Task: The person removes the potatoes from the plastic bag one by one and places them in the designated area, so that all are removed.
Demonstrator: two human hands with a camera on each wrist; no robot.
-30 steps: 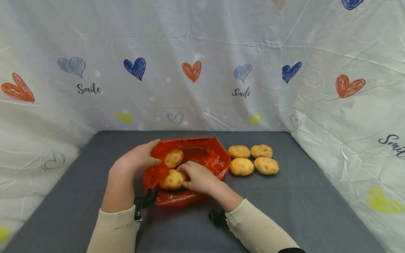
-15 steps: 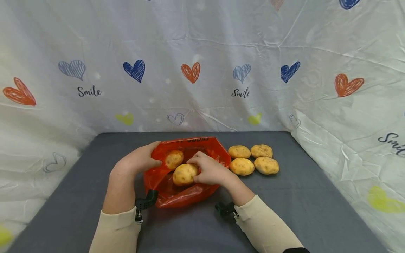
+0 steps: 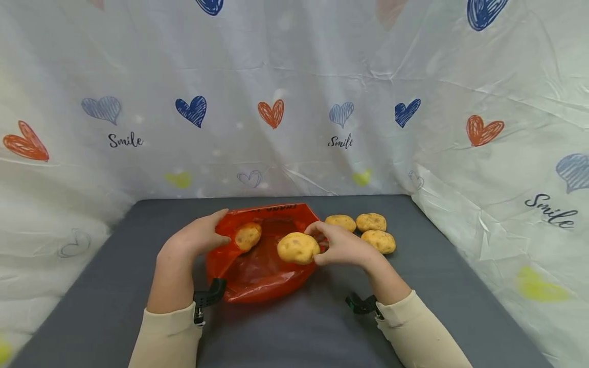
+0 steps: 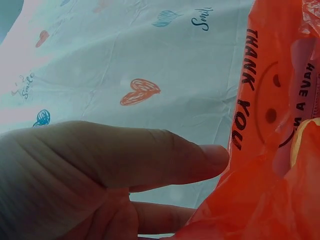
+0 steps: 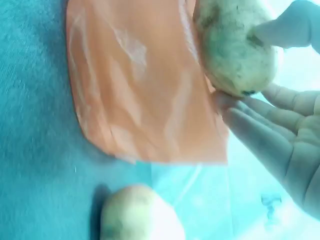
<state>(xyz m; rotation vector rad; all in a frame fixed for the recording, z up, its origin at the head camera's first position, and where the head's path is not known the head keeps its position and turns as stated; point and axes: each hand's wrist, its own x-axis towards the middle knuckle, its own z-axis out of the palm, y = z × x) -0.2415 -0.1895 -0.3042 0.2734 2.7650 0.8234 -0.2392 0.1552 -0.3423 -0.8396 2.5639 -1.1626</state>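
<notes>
My right hand grips a potato between thumb and fingers, over the right side of a red plastic bag. The right wrist view shows the thumb on one side of this potato and the fingers on the other. A second potato lies inside the bag at its left. At the bag's left rim, my left hand holds the plastic between thumb and fingers, keeping the mouth spread. In the left wrist view the thumb meets the bag's printed edge; its fingertips are hidden behind the plastic.
Several potatoes lie on the grey table right of the bag, one mostly hidden behind my right hand. A white curtain printed with hearts stands behind the table and along its sides.
My right hand has lifted the potato from the bag's left front and carried it right and up to the right rim. The left hand stays at the left rim. The view has shifted slightly.
</notes>
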